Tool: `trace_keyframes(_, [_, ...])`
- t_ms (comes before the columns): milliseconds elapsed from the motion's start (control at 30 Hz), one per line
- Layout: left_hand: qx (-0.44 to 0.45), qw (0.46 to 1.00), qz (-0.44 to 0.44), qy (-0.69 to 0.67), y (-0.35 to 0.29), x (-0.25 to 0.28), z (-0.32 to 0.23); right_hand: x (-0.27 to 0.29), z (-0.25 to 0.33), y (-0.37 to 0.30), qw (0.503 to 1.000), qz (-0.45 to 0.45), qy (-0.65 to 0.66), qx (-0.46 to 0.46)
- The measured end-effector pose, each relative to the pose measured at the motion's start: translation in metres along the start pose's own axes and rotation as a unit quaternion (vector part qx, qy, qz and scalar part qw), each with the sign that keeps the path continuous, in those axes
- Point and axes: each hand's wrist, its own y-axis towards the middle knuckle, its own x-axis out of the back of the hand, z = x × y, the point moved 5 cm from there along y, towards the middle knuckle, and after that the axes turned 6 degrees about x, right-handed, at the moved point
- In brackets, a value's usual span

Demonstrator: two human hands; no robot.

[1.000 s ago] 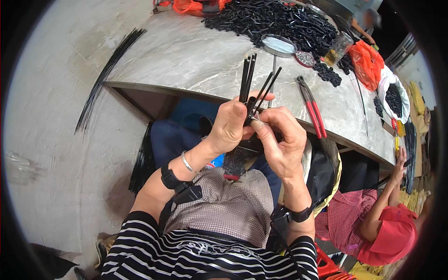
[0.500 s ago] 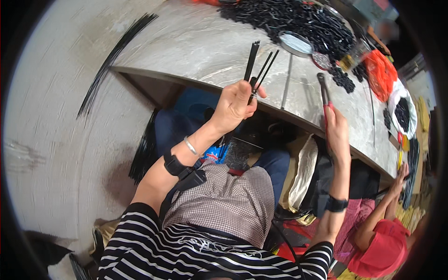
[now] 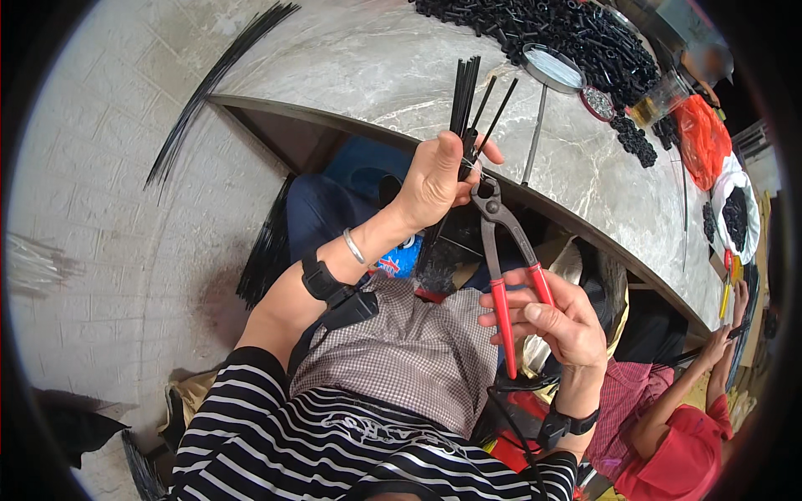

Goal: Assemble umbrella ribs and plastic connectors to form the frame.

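A bundle of thin black rods [image 3: 465,96] stands upright in the closed fingers of my left hand [image 3: 432,184], over the table's near edge. A thin pale wire [image 3: 476,167] shows at the bundle beside my fingers. My right hand [image 3: 561,321] holds red-handled pincers [image 3: 501,219], with fingers around both grips and the handles spread apart. The pincers' dark jaws are close by the wire below my left fingers. Whether the jaws touch the wire I cannot tell.
On the grey table [image 3: 376,67] lies a heap of short black pieces [image 3: 576,42]. Near it are a round dish [image 3: 553,68], a small red-rimmed dish [image 3: 596,103] and an orange plastic bag [image 3: 700,138]. Long black rods [image 3: 213,92] overhang the left edge. A co-worker in red [image 3: 677,455] is at right.
My right hand has brought the pincers from above the table leftward to the bundle, and their handles are now spread. The left hand still grips the rods. The view has shifted slightly.
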Motion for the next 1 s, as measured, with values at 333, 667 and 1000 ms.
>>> trace_keyframes(333, [0.016, 0.999, 0.006, 0.035, -0.009, -0.005, -0.009, -0.009, 0.005, -0.001, 0.998, 0.018, 0.066, 0.005])
trace_keyframes(667, [0.011, 0.998, 0.056, 0.013, -0.016, -0.007, -0.011, -0.003, -0.001, -0.016, 0.987, -0.061, -0.147, 0.014])
trace_keyframes(1000, [-0.005, 0.997, 0.072, -0.001, -0.018, -0.019, -0.003, 0.004, -0.024, -0.011, 0.909, -0.161, -0.367, 0.116])
